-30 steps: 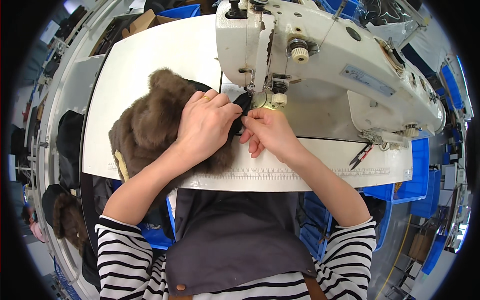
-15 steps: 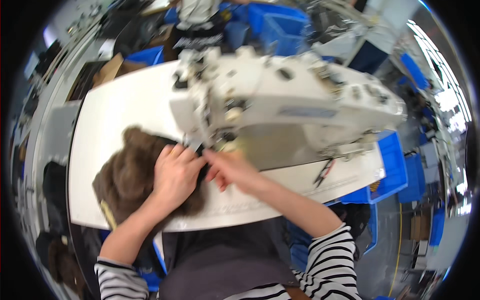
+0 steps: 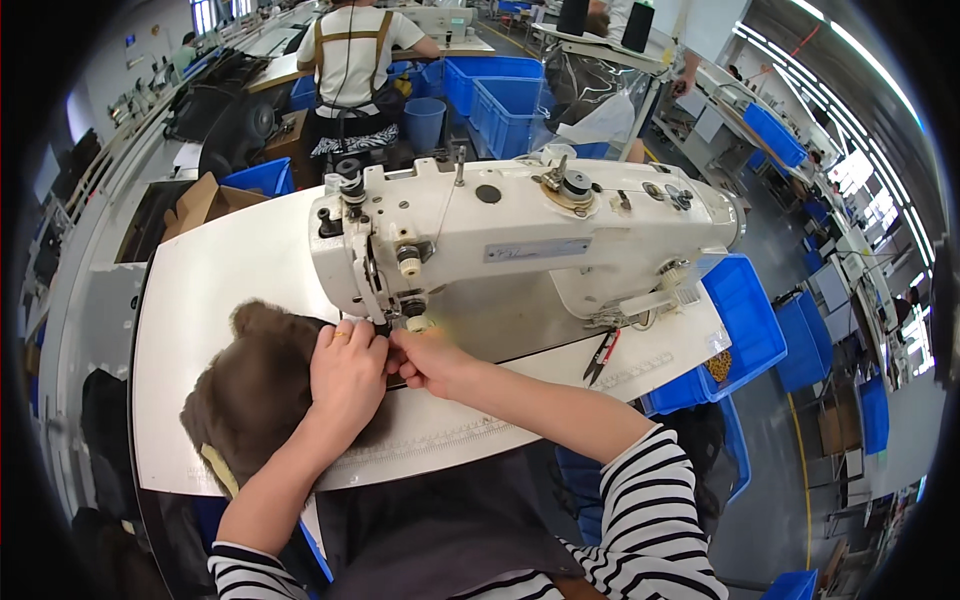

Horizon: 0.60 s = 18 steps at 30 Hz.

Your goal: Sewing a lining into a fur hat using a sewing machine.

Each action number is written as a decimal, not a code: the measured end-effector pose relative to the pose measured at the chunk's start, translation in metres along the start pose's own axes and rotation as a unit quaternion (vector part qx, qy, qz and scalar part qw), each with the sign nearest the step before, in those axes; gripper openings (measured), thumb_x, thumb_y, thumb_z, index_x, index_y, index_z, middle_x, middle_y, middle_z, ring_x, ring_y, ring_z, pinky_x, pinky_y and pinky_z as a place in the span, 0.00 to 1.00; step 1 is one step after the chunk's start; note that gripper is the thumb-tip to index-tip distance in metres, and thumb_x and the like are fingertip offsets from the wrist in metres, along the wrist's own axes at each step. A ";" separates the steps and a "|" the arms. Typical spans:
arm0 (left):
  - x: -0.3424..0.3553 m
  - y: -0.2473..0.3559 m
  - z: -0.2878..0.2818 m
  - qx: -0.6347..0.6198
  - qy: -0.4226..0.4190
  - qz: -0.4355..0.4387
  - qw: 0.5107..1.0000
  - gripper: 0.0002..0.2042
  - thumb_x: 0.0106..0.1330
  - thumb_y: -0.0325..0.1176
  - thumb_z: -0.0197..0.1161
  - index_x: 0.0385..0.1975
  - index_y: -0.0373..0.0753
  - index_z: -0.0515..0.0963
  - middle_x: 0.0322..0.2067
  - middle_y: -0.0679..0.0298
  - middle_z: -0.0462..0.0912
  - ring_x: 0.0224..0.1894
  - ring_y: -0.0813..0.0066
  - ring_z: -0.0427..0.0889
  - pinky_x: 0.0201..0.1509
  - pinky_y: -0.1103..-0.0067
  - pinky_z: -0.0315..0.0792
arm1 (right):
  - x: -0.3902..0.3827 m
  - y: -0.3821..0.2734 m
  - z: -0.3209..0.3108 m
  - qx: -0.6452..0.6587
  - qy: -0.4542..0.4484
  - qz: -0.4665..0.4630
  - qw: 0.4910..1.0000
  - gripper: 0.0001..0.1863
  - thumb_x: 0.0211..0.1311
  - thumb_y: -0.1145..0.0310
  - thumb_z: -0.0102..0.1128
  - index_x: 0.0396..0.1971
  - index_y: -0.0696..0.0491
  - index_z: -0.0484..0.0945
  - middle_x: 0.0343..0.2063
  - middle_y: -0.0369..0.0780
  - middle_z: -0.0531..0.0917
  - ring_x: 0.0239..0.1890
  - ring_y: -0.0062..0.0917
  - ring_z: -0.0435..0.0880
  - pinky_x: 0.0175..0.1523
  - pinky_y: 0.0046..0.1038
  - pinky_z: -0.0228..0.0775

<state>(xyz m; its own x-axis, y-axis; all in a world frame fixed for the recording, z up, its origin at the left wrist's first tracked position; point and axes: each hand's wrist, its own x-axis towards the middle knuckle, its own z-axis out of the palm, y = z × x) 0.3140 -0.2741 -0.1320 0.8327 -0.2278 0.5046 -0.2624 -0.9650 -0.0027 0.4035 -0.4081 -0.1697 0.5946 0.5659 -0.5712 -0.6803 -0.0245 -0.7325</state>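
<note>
A bundle of brown fur fabric (image 3: 245, 385) lies on the left of the white sewing table, with a dark edge running toward the needle area. My left hand (image 3: 345, 385) rests over that edge, its fingers bent and closed on the fabric close to the presser foot. Touching its fingertips, my right hand (image 3: 435, 362) is closed in a pinch just below the needle; what it pinches is hidden by the fingers. Above both hands stands the head of a white sewing machine (image 3: 530, 215), which partly covers the stitching spot.
Red-and-black thread snips (image 3: 602, 357) lie on the table (image 3: 230, 240), right of my right forearm. A blue bin (image 3: 745, 310) stands by the table's right end, and an open cardboard box (image 3: 205, 205) at the far left. Beyond the machine a person (image 3: 352, 60) works near blue crates (image 3: 505, 110).
The view has tilted up, so the machine and table sit lower and more of the room shows. Both hands stay together by the needle, with the fur fabric still under the left one.
</note>
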 end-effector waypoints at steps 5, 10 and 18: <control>-0.006 -0.005 -0.002 0.050 -0.064 0.119 0.990 0.04 0.52 0.29 0.62 0.26 0.39 0.80 0.32 0.64 0.76 0.41 0.65 0.75 0.47 0.72 0.71 | 0.002 -0.004 -0.008 -0.146 -0.003 0.010 0.989 0.14 0.72 0.61 0.55 0.29 0.55 0.79 0.22 0.39 0.83 0.16 0.18 0.74 0.19 0.25 0.67; -0.014 -0.005 -0.001 0.061 -0.097 0.120 0.986 0.08 0.55 0.31 0.60 0.30 0.38 0.83 0.39 0.66 0.80 0.44 0.68 0.74 0.47 0.74 0.72 | 0.003 -0.023 -0.011 -0.336 -0.050 0.021 0.940 0.17 0.69 0.57 0.56 0.30 0.56 0.81 0.21 0.40 0.84 0.17 0.18 0.79 0.20 0.21 0.73; -0.021 0.002 0.004 0.107 -0.096 0.122 0.982 0.15 0.54 0.31 0.61 0.40 0.33 0.84 0.47 0.61 0.83 0.45 0.69 0.75 0.45 0.77 0.72 | -0.017 -0.056 -0.011 -0.500 -0.065 0.063 0.861 0.18 0.66 0.52 0.55 0.25 0.51 0.80 0.16 0.37 0.83 0.14 0.17 0.75 0.19 0.23 0.69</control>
<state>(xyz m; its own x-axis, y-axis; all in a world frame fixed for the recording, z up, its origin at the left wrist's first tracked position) 0.2979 -0.2722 -0.1460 0.8398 -0.4556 0.2953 -0.3734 -0.8795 -0.2951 0.4362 -0.4257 -0.1235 0.4456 0.5921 -0.6714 0.0116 -0.7538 -0.6570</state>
